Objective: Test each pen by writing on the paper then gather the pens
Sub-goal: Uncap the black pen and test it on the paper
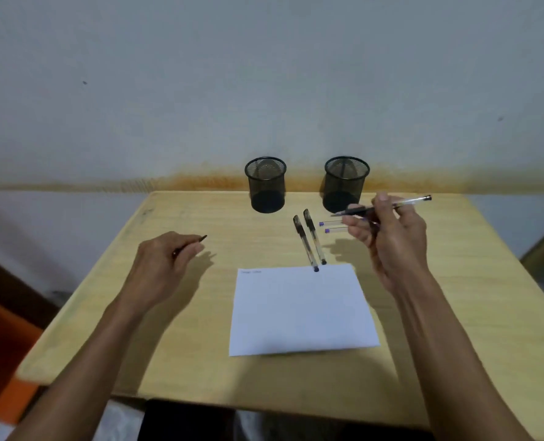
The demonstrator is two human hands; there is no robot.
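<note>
My right hand [391,237] holds a clear pen [407,202] above the table, its uncapped tip pointing left. My left hand [165,265] pinches a dark pen cap [200,239] just over the table, left of the paper. A white sheet of paper [299,310] lies in the middle, with a short line of faint writing at its top left corner. Two capped black pens [310,243] lie side by side just beyond the paper, their ends at its far edge. Two purple-ended pens [332,226] lie partly hidden behind my right fingers.
Two black mesh pen cups stand at the table's far edge by the wall, the left cup [265,186] and the right cup [345,183]. The wooden table [137,345] has bare surface left and right of the paper. An orange object [0,345] sits on the floor at left.
</note>
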